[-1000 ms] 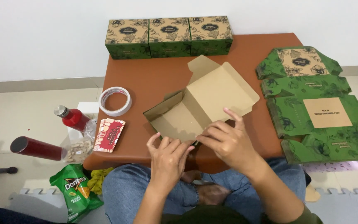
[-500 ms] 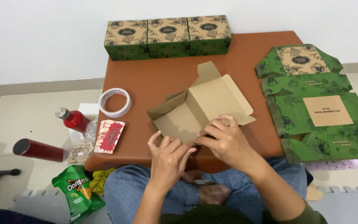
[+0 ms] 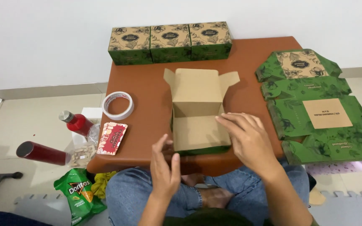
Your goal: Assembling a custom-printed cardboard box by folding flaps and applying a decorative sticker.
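Note:
A half-folded cardboard box (image 3: pixel 197 115), brown inside and green outside, sits open at the near middle of the brown table (image 3: pixel 147 88), lid flap upright. My right hand (image 3: pixel 246 140) rests on the box's right wall, fingers spread over its edge. My left hand (image 3: pixel 164 165) hovers just left of the box's near corner, fingers apart and holding nothing. Three finished green boxes (image 3: pixel 170 42) with tan tops line the table's far edge. A stack of flat green box blanks (image 3: pixel 315 104) lies at the right.
A roll of clear tape (image 3: pixel 117 105) and a small red card packet (image 3: pixel 112 138) lie on the table's left side. On the floor at left are a red-capped bottle (image 3: pixel 78 123), a dark red cylinder (image 3: pixel 42 152) and a green chip bag (image 3: pixel 79 194).
The box was tilted and held by both hands; now it stands squared on the table with its lid up. My left hand has let go and drawn back toward me.

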